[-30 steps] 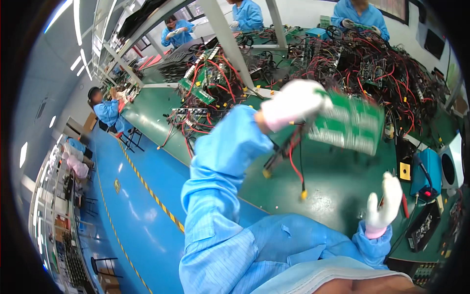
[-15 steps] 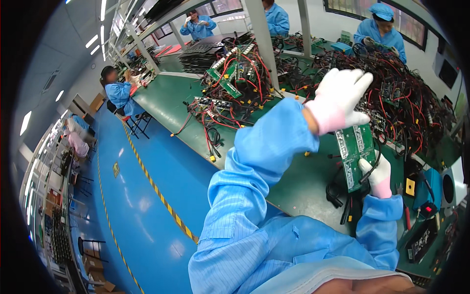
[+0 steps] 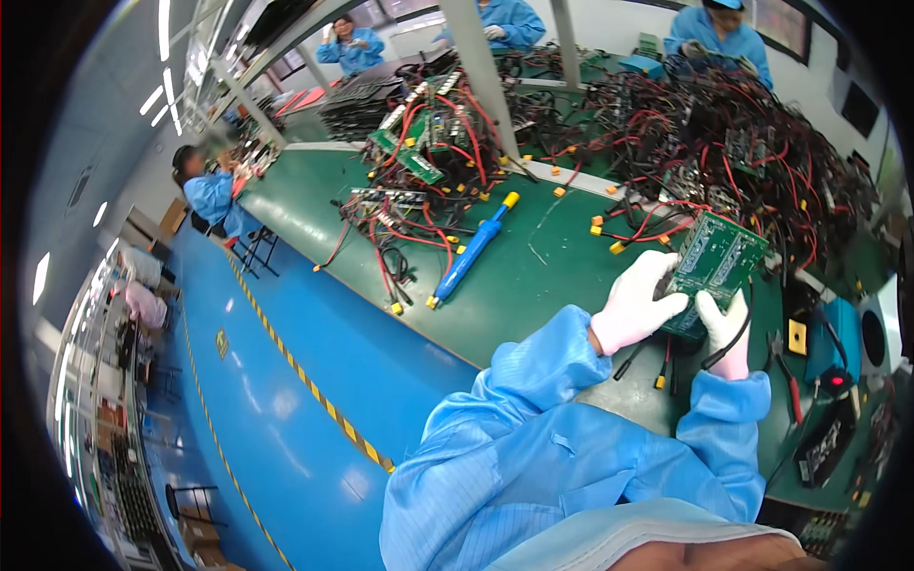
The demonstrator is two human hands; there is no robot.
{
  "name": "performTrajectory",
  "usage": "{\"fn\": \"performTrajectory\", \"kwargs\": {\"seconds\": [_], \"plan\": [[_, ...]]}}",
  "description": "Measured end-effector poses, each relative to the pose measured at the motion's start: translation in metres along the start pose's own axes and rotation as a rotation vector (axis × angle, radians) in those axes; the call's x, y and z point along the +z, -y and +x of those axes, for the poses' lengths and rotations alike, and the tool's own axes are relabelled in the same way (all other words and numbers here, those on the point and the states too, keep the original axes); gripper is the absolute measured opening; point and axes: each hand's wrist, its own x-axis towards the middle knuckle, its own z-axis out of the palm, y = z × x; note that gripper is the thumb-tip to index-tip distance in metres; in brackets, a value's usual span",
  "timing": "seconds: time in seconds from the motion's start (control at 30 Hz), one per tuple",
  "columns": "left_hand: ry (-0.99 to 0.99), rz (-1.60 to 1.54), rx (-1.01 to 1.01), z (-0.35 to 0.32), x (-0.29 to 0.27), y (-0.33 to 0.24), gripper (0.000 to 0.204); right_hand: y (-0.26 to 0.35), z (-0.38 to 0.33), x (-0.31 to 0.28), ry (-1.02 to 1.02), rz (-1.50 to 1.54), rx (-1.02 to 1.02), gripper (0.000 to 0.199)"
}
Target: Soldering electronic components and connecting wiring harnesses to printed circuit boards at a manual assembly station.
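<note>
Both my gloved hands hold a green circuit board (image 3: 716, 255) tilted above the bench. My left hand (image 3: 640, 301) grips its left lower edge, thumb on the board's face. My right hand (image 3: 728, 333) pinches the lower right edge, and a black cable curves across that hand. Black leads with yellow connectors (image 3: 660, 381) hang below the board. To the left of my hands a blue desoldering pump (image 3: 473, 251) with a yellow tip lies on the green bench (image 3: 543, 305).
Wired boards (image 3: 419, 157) are piled at the far left, and a large tangle of cables (image 3: 705, 124) fills the back right. At right are red-handled pliers (image 3: 788, 376) and a blue soldering station (image 3: 834, 347). Co-workers (image 3: 721, 43) sit beyond the bench.
My left hand has come down from its raised position and taken hold of the board's left side. The board is turned and tilted differently, and the whole view has shifted slightly.
</note>
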Motion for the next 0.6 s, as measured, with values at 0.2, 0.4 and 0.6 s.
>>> {"fn": "performTrajectory", "kwargs": {"seconds": [0.2,0.4,0.6], "plan": [[0.075,0.171,-0.051,-0.001,0.01,-0.013,0.047,-0.005,-0.014,0.003,-0.056,0.119,0.001,0.036],[-0.046,0.291,0.005,-0.006,0.033,-0.018,0.044,-0.001,-0.023,0.003,-0.212,0.052,-0.01,0.034],[-0.21,0.487,0.186,-0.003,0.044,-0.015,0.041,-0.022,-0.004,0.01,-0.417,-0.263,-0.035,0.036]]}}
